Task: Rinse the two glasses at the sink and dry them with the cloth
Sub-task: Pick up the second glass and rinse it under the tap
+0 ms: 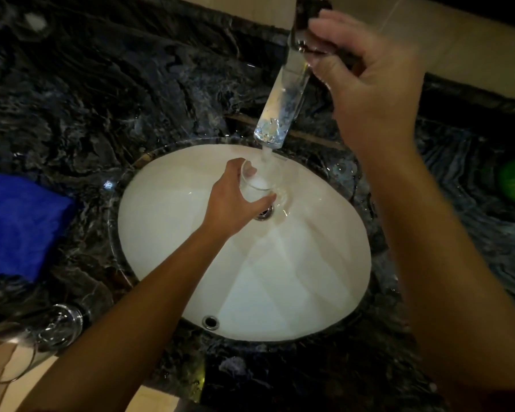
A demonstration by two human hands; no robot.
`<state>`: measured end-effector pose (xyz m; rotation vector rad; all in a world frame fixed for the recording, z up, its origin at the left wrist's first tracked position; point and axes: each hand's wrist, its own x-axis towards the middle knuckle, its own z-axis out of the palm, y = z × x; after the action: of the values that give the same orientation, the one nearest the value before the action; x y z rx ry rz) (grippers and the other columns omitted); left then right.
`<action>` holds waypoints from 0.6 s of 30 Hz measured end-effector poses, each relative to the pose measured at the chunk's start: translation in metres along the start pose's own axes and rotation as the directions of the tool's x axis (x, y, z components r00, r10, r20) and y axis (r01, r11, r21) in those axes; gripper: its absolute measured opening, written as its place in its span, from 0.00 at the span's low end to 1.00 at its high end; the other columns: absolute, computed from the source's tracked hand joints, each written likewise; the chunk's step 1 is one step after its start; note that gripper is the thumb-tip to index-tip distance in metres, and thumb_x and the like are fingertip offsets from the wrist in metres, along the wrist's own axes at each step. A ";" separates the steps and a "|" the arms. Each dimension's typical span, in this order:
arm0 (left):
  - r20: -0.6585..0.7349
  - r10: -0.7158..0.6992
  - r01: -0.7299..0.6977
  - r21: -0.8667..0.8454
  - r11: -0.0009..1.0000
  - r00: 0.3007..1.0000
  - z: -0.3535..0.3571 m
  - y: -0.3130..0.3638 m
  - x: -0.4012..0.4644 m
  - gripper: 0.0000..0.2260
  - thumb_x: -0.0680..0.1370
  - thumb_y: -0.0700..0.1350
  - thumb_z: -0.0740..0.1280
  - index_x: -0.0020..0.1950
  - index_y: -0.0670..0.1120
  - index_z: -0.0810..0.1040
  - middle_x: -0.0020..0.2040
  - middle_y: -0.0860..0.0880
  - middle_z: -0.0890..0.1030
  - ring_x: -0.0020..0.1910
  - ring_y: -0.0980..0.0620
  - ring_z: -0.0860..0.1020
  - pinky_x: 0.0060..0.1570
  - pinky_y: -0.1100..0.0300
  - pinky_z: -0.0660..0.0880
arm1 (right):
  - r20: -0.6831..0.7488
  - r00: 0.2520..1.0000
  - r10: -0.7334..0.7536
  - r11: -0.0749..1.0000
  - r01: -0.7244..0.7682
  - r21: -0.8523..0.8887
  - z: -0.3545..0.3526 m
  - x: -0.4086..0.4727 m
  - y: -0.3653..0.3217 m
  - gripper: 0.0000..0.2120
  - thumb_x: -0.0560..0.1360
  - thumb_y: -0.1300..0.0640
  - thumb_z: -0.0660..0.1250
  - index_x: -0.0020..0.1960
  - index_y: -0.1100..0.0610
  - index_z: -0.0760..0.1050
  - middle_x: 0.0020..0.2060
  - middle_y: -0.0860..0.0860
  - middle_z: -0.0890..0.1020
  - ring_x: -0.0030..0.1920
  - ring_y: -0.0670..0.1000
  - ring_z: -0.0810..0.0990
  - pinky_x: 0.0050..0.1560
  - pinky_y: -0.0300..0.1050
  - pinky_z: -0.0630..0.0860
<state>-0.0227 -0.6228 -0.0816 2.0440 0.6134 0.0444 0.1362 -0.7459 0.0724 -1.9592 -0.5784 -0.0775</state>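
Left hand (231,200) grips clear glass tumbler (257,185) under running water in white oval sink (167,233); right hand (366,63) fingers curled on chrome tap lever (305,16).

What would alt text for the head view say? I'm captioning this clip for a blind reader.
A person's left hand holds a glass under water running from the faucet into a white sink, while the right hand grips the faucet handle. On the dark marble counter, a blue cloth and a second glass wait at left.
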 end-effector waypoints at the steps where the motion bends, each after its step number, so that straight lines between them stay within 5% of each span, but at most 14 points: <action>1: 0.004 -0.001 0.001 0.003 1.000 1.000 0.000 0.000 0.002 0.33 0.69 0.53 0.82 0.67 0.48 0.70 0.61 0.51 0.80 0.56 0.50 0.80 0.53 0.60 0.77 | 0.031 0.999 0.030 1.000 -0.030 -0.004 -0.003 0.004 -0.003 0.14 0.77 0.53 0.71 0.62 0.51 0.83 0.60 0.40 0.82 0.63 0.40 0.81 0.63 0.45 0.80; 3: 0.017 -0.022 0.022 -0.002 1.000 1.000 0.002 0.001 0.005 0.34 0.69 0.53 0.82 0.68 0.47 0.70 0.61 0.50 0.80 0.55 0.50 0.79 0.49 0.65 0.74 | 0.071 0.995 0.069 0.998 -0.069 0.007 -0.007 0.006 -0.007 0.14 0.77 0.53 0.71 0.62 0.49 0.83 0.59 0.36 0.81 0.61 0.43 0.83 0.59 0.49 0.82; 7: 0.032 -0.066 0.068 -0.059 0.996 0.997 0.004 -0.003 0.008 0.34 0.70 0.52 0.81 0.71 0.48 0.70 0.60 0.52 0.79 0.55 0.52 0.78 0.49 0.74 0.71 | -0.055 0.983 0.176 0.962 -0.160 0.223 -0.004 -0.026 -0.003 0.16 0.78 0.58 0.69 0.65 0.52 0.77 0.60 0.47 0.83 0.49 0.50 0.86 0.49 0.49 0.84; 11: 0.065 -0.124 0.134 -0.184 0.974 0.990 0.004 -0.011 0.010 0.34 0.69 0.51 0.82 0.71 0.53 0.71 0.62 0.55 0.79 0.60 0.54 0.80 0.60 0.58 0.80 | -0.032 0.887 0.461 0.851 -0.432 0.298 0.012 -0.094 0.034 0.05 0.81 0.61 0.66 0.52 0.54 0.80 0.45 0.49 0.86 0.40 0.50 0.83 0.39 0.45 0.77; 13: 0.070 -0.138 0.150 -0.218 0.964 0.988 0.004 -0.013 0.009 0.35 0.67 0.51 0.83 0.71 0.52 0.72 0.63 0.55 0.80 0.60 0.56 0.81 0.60 0.55 0.80 | 0.097 0.793 0.602 0.767 -0.608 0.207 0.031 -0.133 0.056 0.06 0.79 0.56 0.66 0.48 0.48 0.81 0.45 0.47 0.86 0.45 0.50 0.84 0.46 0.50 0.80; 16: 0.089 -0.169 0.186 -0.256 0.949 0.982 0.006 -0.014 0.007 0.32 0.70 0.44 0.82 0.70 0.51 0.72 0.60 0.59 0.79 0.55 0.68 0.79 0.53 0.69 0.77 | 0.290 0.614 0.734 0.611 -0.784 0.112 0.058 -0.162 0.076 0.16 0.76 0.45 0.63 0.59 0.47 0.81 0.54 0.42 0.84 0.58 0.48 0.82 0.64 0.58 0.79; 18: 0.135 -0.223 0.256 -0.333 0.907 0.965 0.006 -0.015 0.009 0.29 0.72 0.40 0.80 0.69 0.51 0.72 0.59 0.59 0.79 0.54 0.69 0.80 0.49 0.70 0.77 | 0.379 0.547 0.747 0.528 -0.834 0.164 0.076 -0.155 0.079 0.16 0.81 0.44 0.60 0.64 0.47 0.78 0.58 0.45 0.83 0.59 0.47 0.82 0.65 0.56 0.79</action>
<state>-0.0198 -0.6172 -0.0989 1.6076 0.7380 -0.0829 0.0188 -0.7629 -0.0754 -1.7266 0.2142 0.8413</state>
